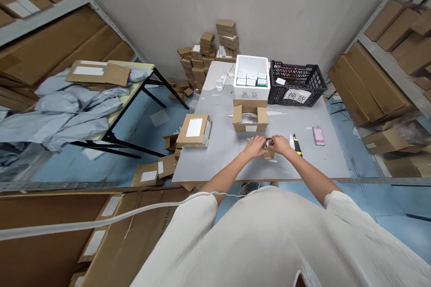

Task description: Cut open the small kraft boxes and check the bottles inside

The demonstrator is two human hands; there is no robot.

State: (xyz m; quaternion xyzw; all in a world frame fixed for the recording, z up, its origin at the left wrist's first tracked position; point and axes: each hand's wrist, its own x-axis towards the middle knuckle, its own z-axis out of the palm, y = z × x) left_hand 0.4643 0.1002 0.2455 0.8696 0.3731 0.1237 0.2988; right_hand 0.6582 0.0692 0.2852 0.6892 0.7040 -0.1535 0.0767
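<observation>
Near the table's front edge, a small brown cardboard box (269,154) stands between my two hands. My left hand (255,146) grips its left side, fingers bent around the upper rim. On the opposite side, my right hand (280,144) has its fingers closed at the top of the same box. Something dark and shiny shows at the box's opening, too small to name. Just beyond my hands sits a larger open cardboard box (251,126) with its flaps up and pale material inside. A black and yellow utility knife (297,145) lies right of my right hand, beside a white object.
On the grey table (225,157) stand a closed carton (194,131), a white foam bin (252,93) holding small white boxes, and a black plastic crate (298,81). A pink packet (318,136) lies at right. A white cable (134,211) crosses at my left; shelves flank both sides.
</observation>
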